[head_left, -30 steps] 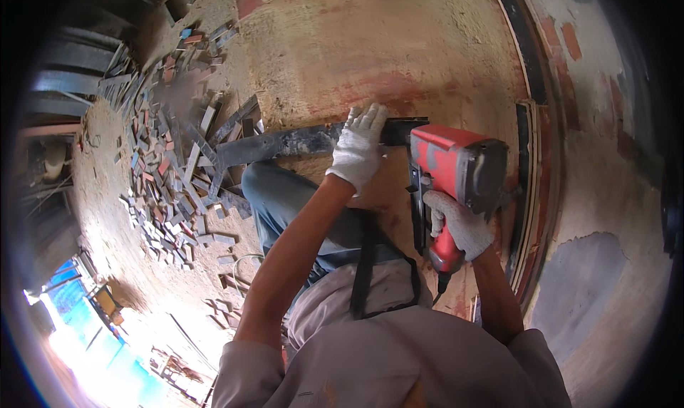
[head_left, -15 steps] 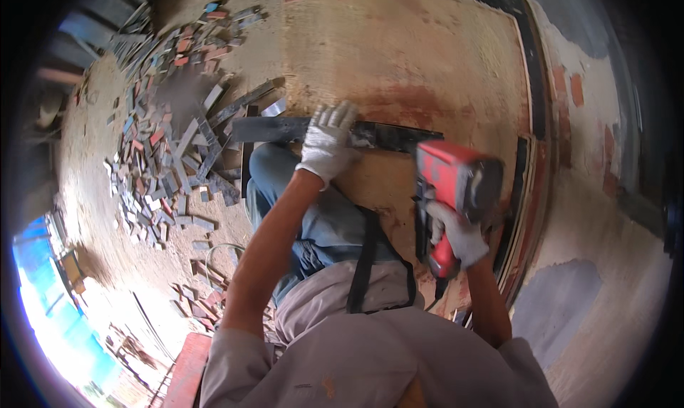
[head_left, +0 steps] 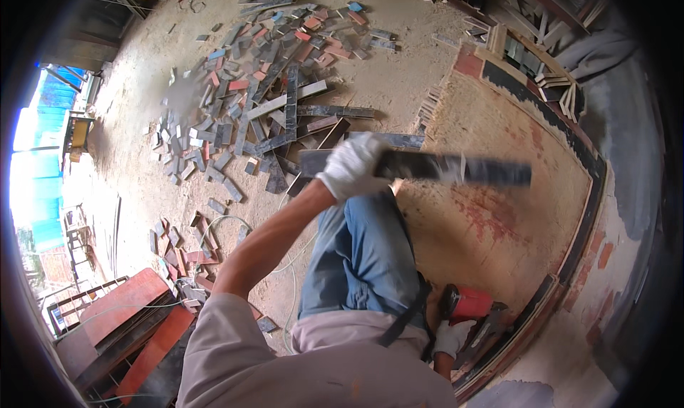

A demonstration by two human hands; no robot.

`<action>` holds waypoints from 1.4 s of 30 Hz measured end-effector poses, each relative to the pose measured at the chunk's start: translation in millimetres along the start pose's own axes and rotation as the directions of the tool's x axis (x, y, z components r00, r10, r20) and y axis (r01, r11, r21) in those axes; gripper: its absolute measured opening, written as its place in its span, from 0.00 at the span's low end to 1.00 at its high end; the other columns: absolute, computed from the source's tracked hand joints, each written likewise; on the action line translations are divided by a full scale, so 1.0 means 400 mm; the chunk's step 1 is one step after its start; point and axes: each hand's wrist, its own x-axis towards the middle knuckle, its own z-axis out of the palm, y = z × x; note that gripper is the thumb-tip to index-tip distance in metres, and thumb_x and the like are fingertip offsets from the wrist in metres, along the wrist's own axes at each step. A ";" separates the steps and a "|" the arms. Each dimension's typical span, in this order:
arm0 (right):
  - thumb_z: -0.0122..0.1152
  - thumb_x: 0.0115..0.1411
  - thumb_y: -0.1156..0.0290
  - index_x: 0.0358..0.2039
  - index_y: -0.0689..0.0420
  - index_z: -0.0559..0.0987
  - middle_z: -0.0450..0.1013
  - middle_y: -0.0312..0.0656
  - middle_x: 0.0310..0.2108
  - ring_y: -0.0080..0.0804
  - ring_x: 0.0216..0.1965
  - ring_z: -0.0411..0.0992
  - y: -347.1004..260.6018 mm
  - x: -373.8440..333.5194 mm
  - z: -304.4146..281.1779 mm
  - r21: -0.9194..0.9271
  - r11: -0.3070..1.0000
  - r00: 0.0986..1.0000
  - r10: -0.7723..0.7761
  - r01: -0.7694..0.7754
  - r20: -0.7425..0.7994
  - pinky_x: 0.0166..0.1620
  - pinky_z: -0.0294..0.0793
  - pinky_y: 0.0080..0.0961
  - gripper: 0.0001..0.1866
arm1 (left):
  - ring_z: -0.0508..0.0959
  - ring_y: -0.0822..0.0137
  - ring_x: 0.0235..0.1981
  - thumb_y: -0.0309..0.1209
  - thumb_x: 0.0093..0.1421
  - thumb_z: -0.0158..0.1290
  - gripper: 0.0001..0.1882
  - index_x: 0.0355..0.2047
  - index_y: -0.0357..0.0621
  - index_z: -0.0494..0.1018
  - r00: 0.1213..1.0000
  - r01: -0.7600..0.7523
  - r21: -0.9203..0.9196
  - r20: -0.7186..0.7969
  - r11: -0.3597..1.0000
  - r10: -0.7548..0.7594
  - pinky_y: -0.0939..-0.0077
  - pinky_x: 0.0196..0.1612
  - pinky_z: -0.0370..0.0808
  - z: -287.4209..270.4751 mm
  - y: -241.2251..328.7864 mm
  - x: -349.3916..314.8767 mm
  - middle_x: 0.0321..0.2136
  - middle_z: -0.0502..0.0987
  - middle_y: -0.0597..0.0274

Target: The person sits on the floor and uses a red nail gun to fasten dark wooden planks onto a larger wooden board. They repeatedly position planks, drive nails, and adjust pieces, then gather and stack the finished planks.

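Pale panel (head_left: 527, 137), frame right: dark edging (head_left: 522, 89) laid; dark strip (head_left: 491, 171), unfixed, gripped by left hand (head_left: 354, 167); right hand (head_left: 454, 336) grasps red nailer (head_left: 472, 304).

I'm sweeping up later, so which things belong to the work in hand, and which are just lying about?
Apparently in use:
dark strip in left hand
red power tool at right hand
pale panel with dark edging

Apparently lying about:
scattered short offcuts
reddish panel, lower left
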 end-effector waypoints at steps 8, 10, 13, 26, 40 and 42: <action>0.61 0.58 0.72 0.68 0.84 0.32 0.75 0.74 0.47 0.66 0.48 0.78 -0.024 0.028 -0.032 -0.265 0.964 0.973 0.088 -0.030 0.212 0.51 0.80 0.47 0.55 | 0.82 0.55 0.38 0.52 0.47 0.72 0.41 0.50 0.31 0.73 0.389 0.882 -0.246 -0.103 0.402 -0.915 0.61 0.43 0.78 -0.171 -0.435 -0.393 0.34 0.82 0.47; 0.57 0.60 0.74 0.70 0.80 0.31 0.77 0.72 0.43 0.66 0.43 0.79 -0.042 0.015 -0.042 -0.241 0.957 0.938 0.227 -0.164 0.263 0.49 0.80 0.48 0.53 | 0.82 0.53 0.38 0.52 0.47 0.71 0.42 0.51 0.30 0.73 0.197 0.970 -0.132 -0.080 0.206 -0.977 0.58 0.43 0.78 -0.217 -0.443 -0.600 0.36 0.82 0.45; 0.57 0.63 0.70 0.71 0.77 0.32 0.78 0.67 0.45 0.60 0.44 0.80 -0.023 0.021 -0.003 -0.445 0.893 0.911 0.122 0.073 0.394 0.51 0.79 0.48 0.52 | 0.81 0.52 0.37 0.48 0.49 0.68 0.40 0.54 0.29 0.70 -0.160 0.987 -0.037 -0.001 -0.159 -0.987 0.56 0.43 0.78 -0.286 -0.429 -0.961 0.36 0.82 0.46; 0.57 0.66 0.52 0.72 0.73 0.49 0.67 0.67 0.62 0.61 0.61 0.71 -0.127 -0.019 0.034 -0.455 0.813 0.878 0.462 -0.363 0.124 0.63 0.71 0.51 0.48 | 0.78 0.66 0.24 0.44 0.50 0.67 0.26 0.39 0.35 0.74 -0.007 0.999 0.047 0.286 0.006 -0.958 0.66 0.29 0.76 -0.432 -0.528 -0.994 0.26 0.78 0.59; 0.37 0.76 0.41 0.73 0.54 0.61 0.61 0.53 0.70 0.59 0.65 0.64 -0.426 -0.394 0.400 -0.097 0.963 0.791 0.145 -0.250 -0.595 0.64 0.64 0.56 0.37 | 0.75 0.63 0.32 0.47 0.51 0.71 0.37 0.50 0.32 0.72 0.311 0.911 0.213 0.209 0.353 -0.927 0.66 0.36 0.74 -0.568 -0.766 -1.139 0.31 0.75 0.60; 0.38 0.76 0.42 0.71 0.57 0.64 0.64 0.56 0.68 0.59 0.65 0.65 -0.440 -0.395 0.390 -0.049 0.978 0.778 0.129 -0.202 -0.615 0.64 0.65 0.55 0.36 | 0.78 0.60 0.39 0.47 0.50 0.71 0.42 0.56 0.31 0.69 0.321 0.927 0.131 0.208 0.352 -0.924 0.65 0.43 0.76 -0.589 -0.849 -1.200 0.38 0.78 0.54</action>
